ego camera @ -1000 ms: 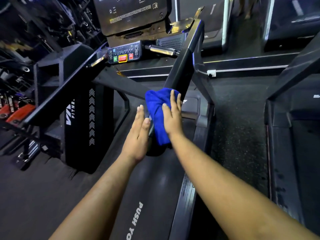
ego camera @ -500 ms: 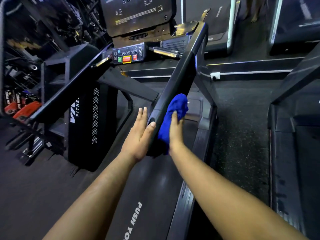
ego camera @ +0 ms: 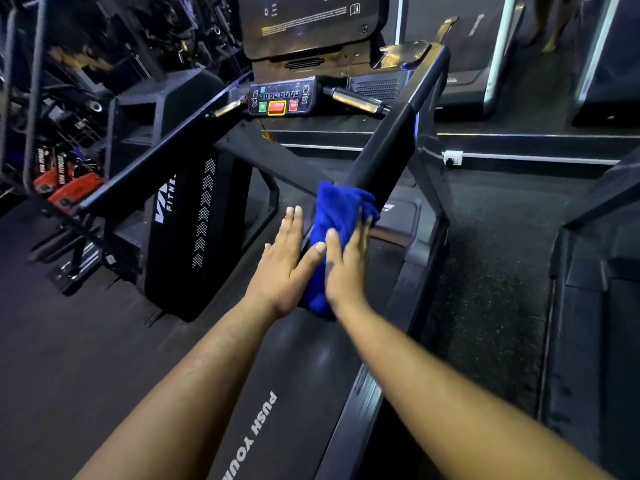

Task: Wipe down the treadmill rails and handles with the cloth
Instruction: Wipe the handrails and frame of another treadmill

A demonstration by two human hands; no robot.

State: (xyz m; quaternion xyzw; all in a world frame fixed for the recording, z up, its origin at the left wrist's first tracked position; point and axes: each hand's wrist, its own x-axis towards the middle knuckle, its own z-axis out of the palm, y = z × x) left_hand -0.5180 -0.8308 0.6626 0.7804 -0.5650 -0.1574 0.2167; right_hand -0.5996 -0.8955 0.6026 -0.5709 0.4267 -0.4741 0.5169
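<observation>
Cloth (ego camera: 341,216), blue, bunched and draped over the lower end of the treadmill's right rail (ego camera: 391,140). Right hand (ego camera: 346,268) lies flat on it, fingers straight, pressing it to the rail's outer side. Left hand (ego camera: 284,265) also flat and released, palm against the rail's inner side, thumb tip touching the cloth. Rail end itself probably sits between both hands, but the cloth hides it. Control panel (ego camera: 282,100) with its red button is further up. Belt (ego camera: 263,393) below the forearms.
</observation>
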